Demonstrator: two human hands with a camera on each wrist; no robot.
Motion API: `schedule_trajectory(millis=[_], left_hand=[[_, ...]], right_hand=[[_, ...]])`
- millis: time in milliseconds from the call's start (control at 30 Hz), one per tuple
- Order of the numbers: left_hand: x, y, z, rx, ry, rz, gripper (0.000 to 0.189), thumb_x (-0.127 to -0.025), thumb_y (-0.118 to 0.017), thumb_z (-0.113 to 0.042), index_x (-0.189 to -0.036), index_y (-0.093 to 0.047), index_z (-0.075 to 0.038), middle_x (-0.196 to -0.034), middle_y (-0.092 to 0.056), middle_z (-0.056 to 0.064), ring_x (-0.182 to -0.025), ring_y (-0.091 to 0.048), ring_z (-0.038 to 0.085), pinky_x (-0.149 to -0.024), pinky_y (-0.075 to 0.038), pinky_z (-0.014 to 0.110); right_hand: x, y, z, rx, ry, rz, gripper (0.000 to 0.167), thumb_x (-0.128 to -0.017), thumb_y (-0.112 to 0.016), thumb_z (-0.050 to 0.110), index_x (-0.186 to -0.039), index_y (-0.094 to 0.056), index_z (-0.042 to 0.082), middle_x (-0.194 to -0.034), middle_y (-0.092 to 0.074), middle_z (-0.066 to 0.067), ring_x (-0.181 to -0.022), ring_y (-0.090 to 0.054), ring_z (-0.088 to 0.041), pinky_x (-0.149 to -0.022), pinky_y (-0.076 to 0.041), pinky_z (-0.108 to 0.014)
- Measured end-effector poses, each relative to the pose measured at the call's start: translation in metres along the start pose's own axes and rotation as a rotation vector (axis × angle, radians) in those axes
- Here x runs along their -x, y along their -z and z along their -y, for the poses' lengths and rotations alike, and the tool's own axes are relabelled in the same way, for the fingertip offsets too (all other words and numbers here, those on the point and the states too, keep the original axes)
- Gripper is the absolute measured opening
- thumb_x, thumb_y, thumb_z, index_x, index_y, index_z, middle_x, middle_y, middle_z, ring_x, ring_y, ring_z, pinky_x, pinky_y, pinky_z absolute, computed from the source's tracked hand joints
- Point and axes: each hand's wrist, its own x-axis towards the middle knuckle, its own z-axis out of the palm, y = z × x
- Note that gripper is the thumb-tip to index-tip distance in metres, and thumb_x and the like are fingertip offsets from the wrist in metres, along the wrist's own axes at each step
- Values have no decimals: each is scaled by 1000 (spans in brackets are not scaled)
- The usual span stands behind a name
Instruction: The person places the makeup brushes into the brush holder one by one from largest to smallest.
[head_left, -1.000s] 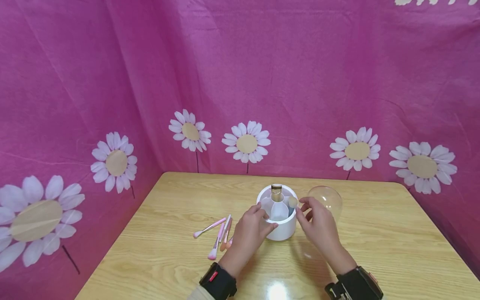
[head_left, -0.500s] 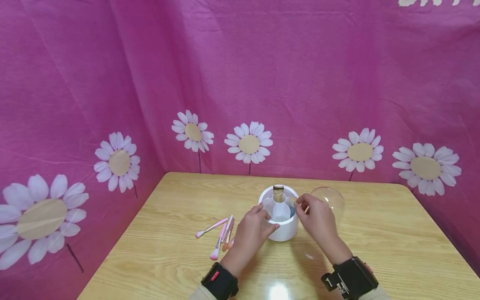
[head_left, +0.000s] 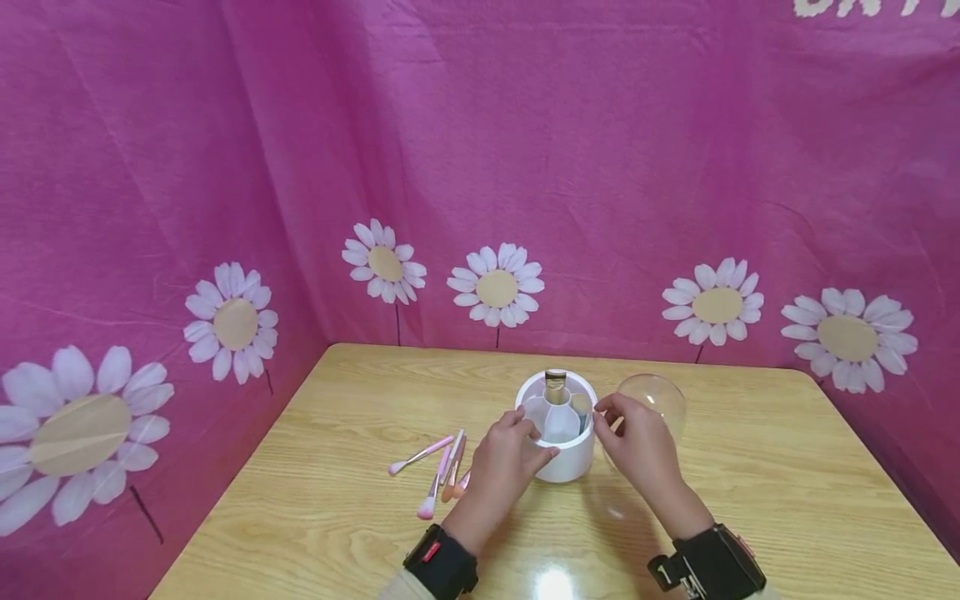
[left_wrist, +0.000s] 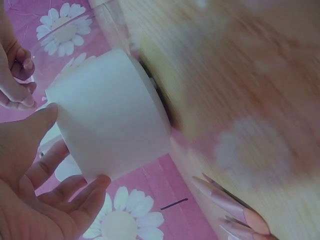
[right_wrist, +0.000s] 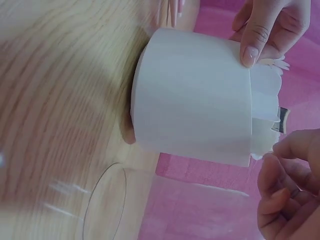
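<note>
A round white makeup brush holder (head_left: 564,462) with inner compartments stands on the table, its side filling much of both wrist views. My left hand (head_left: 504,450) grips its near left rim, thumb outside and fingers over the edge. One makeup brush with a gold band (head_left: 555,387) stands in the central compartment. Another makeup brush, with a pale bristle head (head_left: 581,404), leans in the right compartment. At the right rim, my right hand (head_left: 637,433) has its thumb and index fingertips together close beside those bristles; I cannot tell whether they pinch them.
Several pink-handled makeup brushes (head_left: 442,471) lie on the wooden table (head_left: 315,500) left of the holder. A clear dome cover (head_left: 663,396) stands behind my right hand. A pink curtain with daisies (head_left: 600,167) rises behind the table.
My right hand first closes over the pale brush at the rim, then draws slightly right of it. The brush head now shows again, leaning inward. My left hand keeps its grip.
</note>
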Motion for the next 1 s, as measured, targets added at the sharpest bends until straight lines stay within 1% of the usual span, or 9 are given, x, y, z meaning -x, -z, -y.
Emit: schedule_trajectory(millis=[133,233,433,600,733,933,1000], left_hand=[[-2,-3,-2,-12,40,-3,32,-80,-87,-37,-88,-74,-9,-118,-69,14,-106,-71,29,-82,-60,36],[-6,-5,-4,-41,62,-11,33,-79,-88,-38,-88,-74,-10,-118,-69,13,-105,-71,28,-81,-61,36],[-16,-8,-8,-90,92,-28,33,-79,-88,-41,-86,-74,-12,-116,-68,12,-98,-71,27,-69,-60,37],[-22,-12,-7,-106,103,-54,33,-80,-86,-41,-86,-72,-11,-117,-66,12,-98,-69,29,-67,-59,38],[-23,-14,-4,-106,92,-56,34,-81,-85,-41,-89,-72,-11,-121,-65,12,-101,-68,28,-70,-59,37],[-20,-13,-4,-64,80,-13,39,-85,-82,-43,-101,-74,-8,-129,-64,16,-111,-67,29,-80,-60,39],[-19,-12,-4,-46,69,-4,40,-86,-81,-42,-104,-75,-8,-130,-64,16,-113,-66,30,-82,-60,40]], right_hand=[[3,2,-2,-9,0,7,9,-87,-69,6,-95,-72,4,-72,-63,-2,-56,-53,-10,-52,-44,-26],[5,2,-1,-29,-2,34,10,-87,-69,5,-96,-72,3,-73,-63,-2,-56,-52,-10,-51,-44,-25],[9,1,2,-49,8,94,17,-88,-69,3,-104,-73,1,-75,-63,-2,-54,-50,-8,-48,-42,-23],[11,-3,3,-46,-12,149,22,-89,-69,4,-111,-73,1,-78,-63,-3,-55,-50,-9,-47,-42,-23],[13,-5,2,-35,-27,171,25,-90,-70,5,-114,-72,1,-80,-64,-4,-56,-50,-10,-48,-43,-23],[17,-6,-1,-47,-10,172,27,-89,-70,4,-116,-72,0,-79,-64,-4,-55,-49,-9,-48,-42,-23],[18,-6,-1,-53,-15,180,27,-90,-70,5,-117,-71,0,-80,-64,-4,-55,-50,-9,-48,-43,-23]])
